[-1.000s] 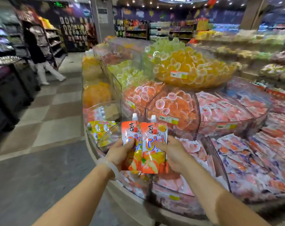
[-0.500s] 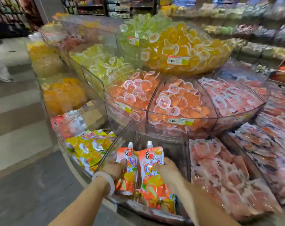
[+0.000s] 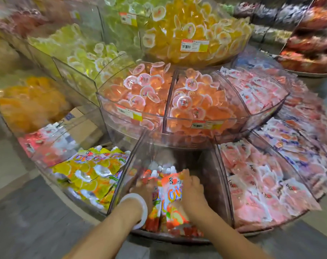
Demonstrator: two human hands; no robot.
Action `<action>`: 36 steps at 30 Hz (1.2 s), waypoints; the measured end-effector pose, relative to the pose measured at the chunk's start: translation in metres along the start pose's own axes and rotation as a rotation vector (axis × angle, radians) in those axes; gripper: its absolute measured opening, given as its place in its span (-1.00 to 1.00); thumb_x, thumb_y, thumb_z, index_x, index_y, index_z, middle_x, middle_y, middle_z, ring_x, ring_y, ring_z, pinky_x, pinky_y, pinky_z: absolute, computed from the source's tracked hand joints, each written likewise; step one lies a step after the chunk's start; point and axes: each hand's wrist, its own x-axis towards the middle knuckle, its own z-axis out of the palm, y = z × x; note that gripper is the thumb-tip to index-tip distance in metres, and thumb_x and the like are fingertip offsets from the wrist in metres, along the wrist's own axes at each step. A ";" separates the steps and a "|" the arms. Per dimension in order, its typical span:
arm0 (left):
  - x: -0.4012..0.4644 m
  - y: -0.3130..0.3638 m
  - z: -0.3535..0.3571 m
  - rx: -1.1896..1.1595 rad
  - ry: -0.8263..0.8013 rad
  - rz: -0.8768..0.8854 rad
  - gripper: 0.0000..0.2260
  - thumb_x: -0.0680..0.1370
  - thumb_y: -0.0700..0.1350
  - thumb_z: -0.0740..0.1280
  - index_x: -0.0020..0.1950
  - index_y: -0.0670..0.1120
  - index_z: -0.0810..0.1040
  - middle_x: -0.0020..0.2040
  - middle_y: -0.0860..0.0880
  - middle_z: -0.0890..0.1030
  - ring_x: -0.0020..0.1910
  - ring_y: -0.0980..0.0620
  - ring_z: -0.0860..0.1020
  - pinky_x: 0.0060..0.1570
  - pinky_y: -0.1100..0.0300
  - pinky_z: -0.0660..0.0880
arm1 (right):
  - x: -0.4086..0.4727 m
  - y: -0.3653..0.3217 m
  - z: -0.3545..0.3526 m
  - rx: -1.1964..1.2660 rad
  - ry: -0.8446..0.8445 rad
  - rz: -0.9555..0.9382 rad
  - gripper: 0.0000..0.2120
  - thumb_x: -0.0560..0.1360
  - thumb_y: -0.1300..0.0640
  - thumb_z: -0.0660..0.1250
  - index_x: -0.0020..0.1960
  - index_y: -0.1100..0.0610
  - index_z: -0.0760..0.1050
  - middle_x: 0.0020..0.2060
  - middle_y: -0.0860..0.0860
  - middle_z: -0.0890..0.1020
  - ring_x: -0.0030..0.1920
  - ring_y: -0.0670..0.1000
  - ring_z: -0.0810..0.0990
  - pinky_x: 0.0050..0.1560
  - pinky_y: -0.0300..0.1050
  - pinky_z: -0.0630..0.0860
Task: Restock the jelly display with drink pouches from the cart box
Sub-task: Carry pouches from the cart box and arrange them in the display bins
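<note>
Both hands are down inside the clear wedge bin at six o'clock of the jelly display. The left hand grips one orange drink pouch; the right hand holds another pouch at its three o'clock edge. Yellow pouches fill the bin at nine o'clock.

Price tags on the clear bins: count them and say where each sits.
4 visible. One on the yellow jelly bowl, one on the green jelly bin, and two on the orange jelly bins, left and right. Blur may hide others.
</note>
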 end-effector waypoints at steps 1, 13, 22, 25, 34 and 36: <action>0.002 -0.003 0.001 0.056 -0.040 0.074 -0.28 0.56 -0.11 0.27 0.57 -0.05 -0.14 0.56 -0.15 -0.12 0.55 -0.12 -0.10 0.48 0.15 -0.03 | -0.003 0.002 0.002 -0.050 -0.020 -0.072 -0.12 0.50 -0.04 0.32 0.55 0.09 -0.22 0.52 0.15 -0.08 0.52 0.22 -0.02 0.48 0.04 0.07; 0.019 -0.017 0.006 0.148 -0.207 0.135 -0.37 0.56 -0.06 0.30 0.54 -0.13 0.08 0.53 -0.13 0.13 0.49 -0.12 0.19 0.41 0.09 0.18 | -0.009 0.007 0.019 -0.219 -0.208 -0.263 0.13 0.14 -0.63 -0.26 0.55 -0.01 -0.18 0.55 0.05 -0.15 0.53 0.13 -0.25 0.49 0.13 -0.25; 0.011 -0.018 0.012 0.033 -0.180 0.193 -0.05 0.45 0.11 0.41 0.55 -0.16 -0.18 0.57 -0.10 -0.15 0.55 -0.03 -0.12 0.50 0.20 -0.10 | -0.007 0.014 0.008 -0.216 -0.280 -0.270 0.01 0.37 -0.30 0.35 0.55 -0.03 -0.21 0.54 -0.03 -0.21 0.54 0.05 -0.26 0.53 0.15 -0.03; 0.005 -0.007 0.007 0.111 -0.197 0.184 -0.16 0.53 0.01 0.34 0.55 -0.21 -0.16 0.57 -0.16 -0.12 0.55 -0.09 -0.10 0.49 0.15 -0.07 | -0.013 0.010 0.010 -0.195 -0.252 -0.242 -0.02 0.37 -0.31 0.34 0.54 -0.05 -0.20 0.54 -0.05 -0.19 0.54 0.06 -0.23 0.52 0.19 -0.03; -0.012 0.042 -0.068 0.286 -0.084 0.299 -0.43 0.45 0.04 0.41 0.39 -0.12 0.33 0.34 -0.10 0.44 0.33 -0.11 0.41 0.28 0.15 0.36 | -0.037 0.016 -0.055 -0.119 -0.060 -0.332 -0.40 0.43 -0.03 0.41 0.40 0.10 0.31 0.38 0.11 0.29 0.40 0.16 0.27 0.39 -0.02 0.29; -0.016 0.067 -0.083 0.241 0.055 0.366 -0.40 0.39 0.05 0.46 0.35 -0.11 0.37 0.28 -0.11 0.49 0.28 -0.11 0.46 0.22 0.13 0.41 | -0.058 0.023 -0.094 -0.098 0.053 -0.353 -0.41 0.45 -0.05 0.39 0.39 0.13 0.33 0.33 0.10 0.35 0.35 0.11 0.34 0.30 -0.12 0.31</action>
